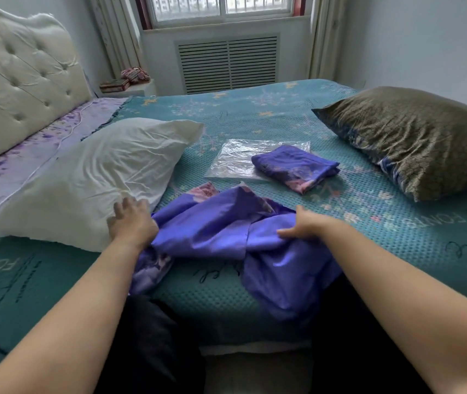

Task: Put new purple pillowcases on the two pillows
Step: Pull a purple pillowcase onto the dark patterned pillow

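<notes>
**Fingers on the loose purple pillowcase and the bare pillow's corner**

The fingers (pixel 286 232) of the right hand (pixel 307 224) are stretched nearly straight and lie flat on top of the unfolded purple pillowcase (pixel 226 237), thumb pointing away over the cloth; nothing is pinched that can be seen. The fingers (pixel 130 204) of the left hand (pixel 131 221) are loosely bent, their tips against the near corner of the white bare pillow (pixel 98 180), while the heel of that hand touches the pillowcase's left edge. Whether these fingers actually clasp the pillow's cloth cannot be told.

Between the two hands the unfolded pillowcase lies crumpled on the teal bedspread (pixel 383 228), with one part trailing towards the person over the near edge of the bed.

Beyond the right fingers, apart from them, a second purple pillowcase (pixel 294 167) lies folded, overlapping the right side of a clear plastic bag (pixel 235 157) spread flat on the bedspread. Further right of that lies a pillow in a brown case (pixel 414 140), blue patterned fabric showing along its underside.

The white pillow stretches away left of the left fingers towards the tufted cream headboard (pixel 22 89). Far beyond, under a window (pixel 220 7), is a slatted radiator cover (pixel 228 64).
</notes>
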Demonstrator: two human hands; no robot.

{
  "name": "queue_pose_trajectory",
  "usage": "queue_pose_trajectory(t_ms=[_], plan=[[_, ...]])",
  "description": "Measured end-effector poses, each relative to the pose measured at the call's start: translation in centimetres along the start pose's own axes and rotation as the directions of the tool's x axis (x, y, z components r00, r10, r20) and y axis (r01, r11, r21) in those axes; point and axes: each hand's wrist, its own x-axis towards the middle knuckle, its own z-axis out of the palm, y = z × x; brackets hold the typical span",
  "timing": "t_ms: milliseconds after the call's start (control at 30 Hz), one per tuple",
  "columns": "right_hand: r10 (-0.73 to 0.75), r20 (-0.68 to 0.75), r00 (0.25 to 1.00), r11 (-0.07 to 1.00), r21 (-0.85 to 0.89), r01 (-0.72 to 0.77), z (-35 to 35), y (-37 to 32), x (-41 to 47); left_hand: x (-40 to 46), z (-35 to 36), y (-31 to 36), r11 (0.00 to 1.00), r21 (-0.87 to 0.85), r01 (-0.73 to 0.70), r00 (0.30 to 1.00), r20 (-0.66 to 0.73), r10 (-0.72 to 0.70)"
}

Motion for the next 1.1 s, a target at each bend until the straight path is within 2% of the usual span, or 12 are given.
queue_pose_trajectory(t_ms=[100, 167, 234, 300, 367, 434, 467, 601, 734, 867, 1001, 1101], plan=[[0.025, -0.002, 1.0, 0.992, -0.124, -0.025, 1.9, 1.5, 0.3, -1.8, -0.4, 3.4, 0.929, -0.284, -0.236, 0.969, -0.141, 0.203], [-0.055, 0.05, 0.997, 0.998, 0.028, 0.054, 1.6, 1.0, 0.8, -3.6, -0.9, 6.4, 0.862, -0.285, -0.419, 0.908, -0.157, 0.389], [-0.13, 0.214, 0.968, 0.972, 0.22, 0.082, -0.3, -0.1, 0.1, -5.1, -1.0, 9.3, 0.82, -0.196, -0.537, 0.84, -0.043, 0.54], [-0.129, 0.293, 0.947, 0.981, 0.177, 0.078, -3.1, -1.0, 0.1, -5.3, -0.2, 11.6, 0.821, -0.099, -0.562, 0.805, 0.16, 0.571], [-0.025, -0.013, 1.0, 0.998, -0.064, 0.024, -5.6, -1.5, 1.5, -4.5, 1.2, 12.5, 0.867, -0.053, -0.495, 0.822, 0.294, 0.487], [0.058, -0.459, 0.886, 0.956, -0.232, -0.182, -6.8, -1.3, 3.0, -3.4, 2.5, 12.6, 0.916, -0.116, -0.384, 0.841, 0.367, 0.398], [0.076, -0.546, 0.834, 0.921, -0.283, -0.269, -6.8, -1.2, 3.4, -2.9, 3.2, 12.7, 0.927, -0.17, -0.335, 0.845, 0.38, 0.376], [-0.108, -0.413, 0.904, 0.888, -0.449, -0.098, -2.4, -1.6, 5.1, -2.1, 5.1, 14.4, 0.904, -0.296, -0.307, 0.913, 0.176, 0.368], [-0.313, 0.028, 0.949, 0.949, -0.037, 0.314, 2.7, -2.0, 4.7, -2.7, 5.5, 16.6, 0.873, -0.265, -0.41, 0.906, -0.01, 0.423], [-0.066, -0.048, 0.997, 0.715, 0.695, 0.081, 4.6, -2.0, 5.1, -1.8, 6.2, 18.2, 0.873, -0.425, -0.239, 0.909, 0.217, 0.355], [-0.018, -0.068, 0.998, 0.652, 0.756, 0.063, 4.7, -1.6, 5.9, -0.8, 6.1, 17.8, 0.88, -0.425, -0.211, 0.87, 0.329, 0.368], [-0.07, -0.13, 0.989, 0.802, 0.582, 0.133, 4.5, -2.3, 5.4, -0.7, 4.9, 17.5, 0.8, -0.599, -0.026, 0.768, 0.5, 0.399]])
